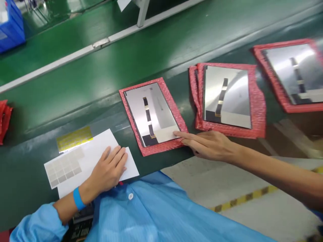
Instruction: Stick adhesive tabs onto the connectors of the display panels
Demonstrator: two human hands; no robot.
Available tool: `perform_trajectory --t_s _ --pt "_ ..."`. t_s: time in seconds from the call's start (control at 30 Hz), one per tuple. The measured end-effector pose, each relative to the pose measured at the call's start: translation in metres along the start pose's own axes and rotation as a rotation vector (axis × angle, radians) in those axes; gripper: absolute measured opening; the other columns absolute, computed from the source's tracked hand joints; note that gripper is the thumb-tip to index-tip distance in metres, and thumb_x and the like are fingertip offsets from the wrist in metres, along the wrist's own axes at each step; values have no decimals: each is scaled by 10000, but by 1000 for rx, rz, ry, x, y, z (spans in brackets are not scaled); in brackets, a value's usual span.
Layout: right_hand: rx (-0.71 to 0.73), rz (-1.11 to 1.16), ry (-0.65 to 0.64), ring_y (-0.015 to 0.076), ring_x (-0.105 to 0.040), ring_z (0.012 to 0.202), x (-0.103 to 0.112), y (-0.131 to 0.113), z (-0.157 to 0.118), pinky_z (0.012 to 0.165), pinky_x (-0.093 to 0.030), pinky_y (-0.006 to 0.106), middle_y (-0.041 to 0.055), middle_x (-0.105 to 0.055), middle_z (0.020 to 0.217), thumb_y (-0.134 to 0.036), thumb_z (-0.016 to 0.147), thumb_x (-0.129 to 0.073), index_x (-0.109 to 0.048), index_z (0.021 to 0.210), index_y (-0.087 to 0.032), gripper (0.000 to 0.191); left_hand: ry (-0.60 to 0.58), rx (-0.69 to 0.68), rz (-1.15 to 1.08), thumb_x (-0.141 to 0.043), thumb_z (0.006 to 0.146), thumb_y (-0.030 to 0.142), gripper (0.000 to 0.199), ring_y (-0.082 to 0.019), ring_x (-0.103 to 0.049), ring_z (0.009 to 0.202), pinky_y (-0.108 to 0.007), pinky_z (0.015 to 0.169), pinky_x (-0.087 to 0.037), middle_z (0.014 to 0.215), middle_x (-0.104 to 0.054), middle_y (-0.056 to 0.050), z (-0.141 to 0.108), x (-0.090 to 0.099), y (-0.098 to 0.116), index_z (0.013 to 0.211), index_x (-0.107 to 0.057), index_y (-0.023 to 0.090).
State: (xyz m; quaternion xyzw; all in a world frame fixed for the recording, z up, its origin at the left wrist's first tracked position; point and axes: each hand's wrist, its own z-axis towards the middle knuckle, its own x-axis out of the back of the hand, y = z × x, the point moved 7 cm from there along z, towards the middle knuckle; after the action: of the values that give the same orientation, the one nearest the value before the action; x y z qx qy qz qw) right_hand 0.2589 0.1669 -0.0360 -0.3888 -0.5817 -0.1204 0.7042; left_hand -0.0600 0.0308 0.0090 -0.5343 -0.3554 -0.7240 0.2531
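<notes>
My left hand (110, 169) lies flat on white sheets (97, 144), its fingers spread a little. Greyish square stickers (65, 169) cover the left part of the sheets. My right hand (210, 144) reaches in from the right, its index finger stretched onto the lower right corner of a silvery display panel (161, 107). Nothing shows in its grasp; its thumb is partly hidden. The panel rests on a red bubble-wrap bag (174, 101) and has a dark ribbon cable (148, 117) across its back.
Two more panels (237, 94) (292, 74) on red bags stand to the right. A yellow sticker strip (75, 139) lies behind the sheets. Red bags (5, 117) are at the left edge, a blue bin (11, 27) at the upper left. A metal rail (50, 67) crosses behind.
</notes>
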Motion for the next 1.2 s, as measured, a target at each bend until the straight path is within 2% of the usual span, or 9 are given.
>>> perform_trajectory --t_s 0.13,0.27,0.33,0.4,0.5,0.6,0.73,0.9,1.2 --pt "29 104 133 226 -663 605 31 -31 0 548 -461 439 121 -838 1063 -491 953 -671 -721 853 -386 154 58 77 -90 -509 1113 225 328 -352 -649 1416 -577 1214 -502 1485 -686 -200 8 8 3 1372 -670 104" --pt "-80 574 414 288 -702 713 65 -112 29 514 -493 430 150 -726 812 -652 1017 -541 -686 926 -391 312 181 261 -218 -466 1142 353 428 -275 -697 1327 -435 1120 -593 1409 -720 -214 23 30 23 1429 -618 74" --pt "-193 1008 428 209 -549 540 57 -158 52 428 -416 375 102 -647 787 -673 1013 -567 -681 857 -373 357 257 328 -374 -476 1144 429 457 -232 -732 1237 -375 1058 -620 1329 -761 -172 26 42 32 1422 -619 95" --pt "-73 1380 389 136 -450 448 45 -209 79 403 -383 325 44 -584 768 -505 1067 -536 -639 808 -291 352 351 407 -557 -509 1138 407 332 -200 -774 1021 -344 933 -641 1098 -815 -94 21 54 33 1205 -718 158" --pt "37 1614 396 128 -578 574 25 -246 108 521 -493 317 41 -628 900 -356 1097 -526 -673 866 -242 298 454 579 -660 -577 1114 333 284 -154 -731 744 -291 731 -590 802 -765 -15 -6 69 24 913 -723 196" --pt "110 1402 327 198 -708 911 9 -254 129 812 -581 365 71 -715 1020 -340 1068 -656 -752 985 -236 164 499 695 -600 -629 1092 316 214 -143 -734 753 -270 707 -560 829 -774 -8 -39 80 12 951 -738 197" --pt "139 1249 18 183 -736 842 -22 -258 162 765 -592 325 40 -764 892 -323 1035 -738 -771 941 -229 137 474 716 -467 -647 1082 316 173 -160 -751 841 -286 782 -579 902 -791 -19 -72 78 -16 1006 -752 201" --pt "-160 1363 200 154 -760 729 -57 -232 200 676 -657 276 21 -793 862 -457 965 -832 -725 908 -218 268 427 680 -23 -713 1031 386 403 -341 -655 1261 -507 1084 -548 1368 -705 -205 -99 60 -61 1329 -721 115" --pt "-233 1207 447 151 -762 723 -49 -165 228 630 -656 246 -19 -763 805 -601 881 -877 -663 893 -259 403 315 700 78 -543 1096 299 308 -317 -614 1075 -475 934 -547 1159 -708 -157 -58 61 -84 1267 -742 138"
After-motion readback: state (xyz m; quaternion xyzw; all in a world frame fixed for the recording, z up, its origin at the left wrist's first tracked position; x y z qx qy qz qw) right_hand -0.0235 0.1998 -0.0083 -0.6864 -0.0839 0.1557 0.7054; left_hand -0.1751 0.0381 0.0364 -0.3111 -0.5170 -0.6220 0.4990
